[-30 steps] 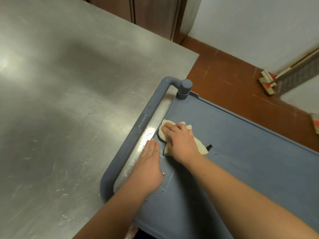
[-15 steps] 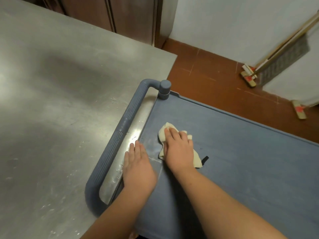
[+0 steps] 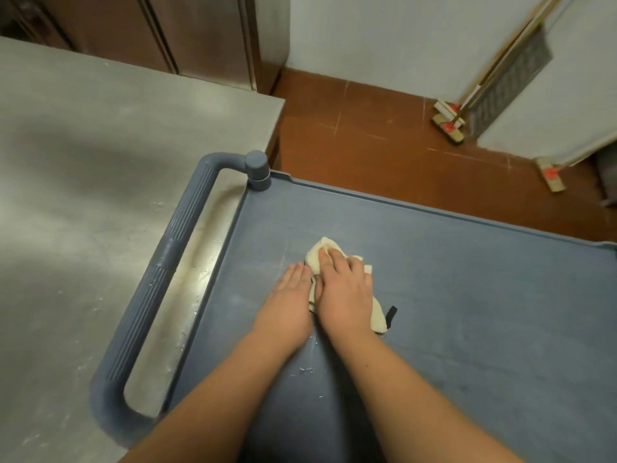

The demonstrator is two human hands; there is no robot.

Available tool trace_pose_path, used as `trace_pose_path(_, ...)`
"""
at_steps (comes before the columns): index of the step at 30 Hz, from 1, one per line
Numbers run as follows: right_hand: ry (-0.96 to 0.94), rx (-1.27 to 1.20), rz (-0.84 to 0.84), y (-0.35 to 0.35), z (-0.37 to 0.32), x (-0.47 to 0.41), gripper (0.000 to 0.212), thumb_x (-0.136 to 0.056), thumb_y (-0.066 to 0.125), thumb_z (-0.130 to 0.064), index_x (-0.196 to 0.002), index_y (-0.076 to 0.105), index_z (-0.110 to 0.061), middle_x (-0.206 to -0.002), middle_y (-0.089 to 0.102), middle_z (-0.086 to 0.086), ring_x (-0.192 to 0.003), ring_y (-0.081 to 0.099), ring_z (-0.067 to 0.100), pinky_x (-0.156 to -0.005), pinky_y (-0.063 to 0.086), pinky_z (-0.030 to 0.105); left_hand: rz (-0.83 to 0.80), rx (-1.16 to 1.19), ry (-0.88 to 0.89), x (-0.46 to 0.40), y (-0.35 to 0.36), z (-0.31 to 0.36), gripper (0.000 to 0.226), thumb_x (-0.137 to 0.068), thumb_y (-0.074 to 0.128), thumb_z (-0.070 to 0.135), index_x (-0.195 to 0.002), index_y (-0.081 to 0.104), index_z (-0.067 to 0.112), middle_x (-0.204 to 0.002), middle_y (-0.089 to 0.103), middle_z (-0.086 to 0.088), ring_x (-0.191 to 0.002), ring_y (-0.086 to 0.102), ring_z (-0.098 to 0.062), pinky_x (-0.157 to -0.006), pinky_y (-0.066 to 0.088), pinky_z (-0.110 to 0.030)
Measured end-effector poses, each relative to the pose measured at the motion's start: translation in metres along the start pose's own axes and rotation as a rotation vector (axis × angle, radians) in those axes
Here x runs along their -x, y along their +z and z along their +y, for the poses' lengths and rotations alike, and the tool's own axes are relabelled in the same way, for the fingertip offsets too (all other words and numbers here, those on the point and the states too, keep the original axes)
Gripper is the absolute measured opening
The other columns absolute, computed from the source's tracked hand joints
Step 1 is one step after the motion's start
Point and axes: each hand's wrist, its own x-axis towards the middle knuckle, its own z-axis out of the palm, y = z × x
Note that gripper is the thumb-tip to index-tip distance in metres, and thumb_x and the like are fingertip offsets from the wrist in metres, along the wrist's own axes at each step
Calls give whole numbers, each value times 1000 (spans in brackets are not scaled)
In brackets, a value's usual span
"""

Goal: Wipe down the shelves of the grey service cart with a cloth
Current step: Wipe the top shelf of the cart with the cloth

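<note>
The grey service cart's top shelf fills the lower right of the head view, with its ribbed handle on the left. A crumpled cream cloth with a small black tag lies on the shelf. My right hand presses flat on top of the cloth, fingers pointing away from me. My left hand lies flat on the shelf right beside it, fingers together, its edge touching the cloth. A few white specks sit on the shelf near my forearms.
A steel worktable stands against the cart's handle on the left. Beyond the cart is red tiled floor. Brooms and a grey mat lean on the white wall at the back right. Brown cabinet doors stand at the back left.
My right hand has slid the cloth from the shelf's left edge by the handle toward the middle. My left hand moved off the edge onto the shelf, alongside the cloth.
</note>
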Motion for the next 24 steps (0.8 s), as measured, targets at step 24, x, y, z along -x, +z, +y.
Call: trace_pose_path(24, 79, -10, 123, -26, 161, 18, 46, -79, 68, -18, -125, 63, -21, -130, 61, -5, -104, 52, 26, -85, 46, 41, -177, -300, -114, -40, 50, 109, 73, -87, 36, 14, -152, 2, 7, -163, -1, -7, -150, -2, -20, -121, -1, -42)
